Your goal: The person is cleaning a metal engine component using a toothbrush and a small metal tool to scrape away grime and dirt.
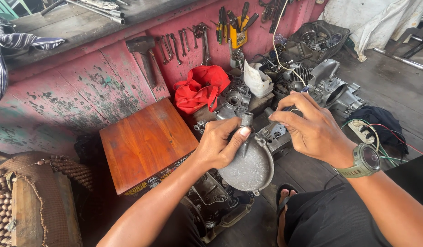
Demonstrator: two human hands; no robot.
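Observation:
My left hand (219,144) grips a round grey metal engine cover (251,168), thumb pressed on its upper edge near a short tube. My right hand (307,123), with a green watch on the wrist, pinches a small dark tool (295,110) just above the cover's right rim. Below the cover sits a greasy engine block (211,201) on the floor.
An orange wooden box (145,142) stands left of my hands. A red bag (200,89) leans on the pink wall hung with wrenches (175,45). Engine parts (321,82) and wires (371,132) lie at the right. A woven seat (33,201) is at the far left.

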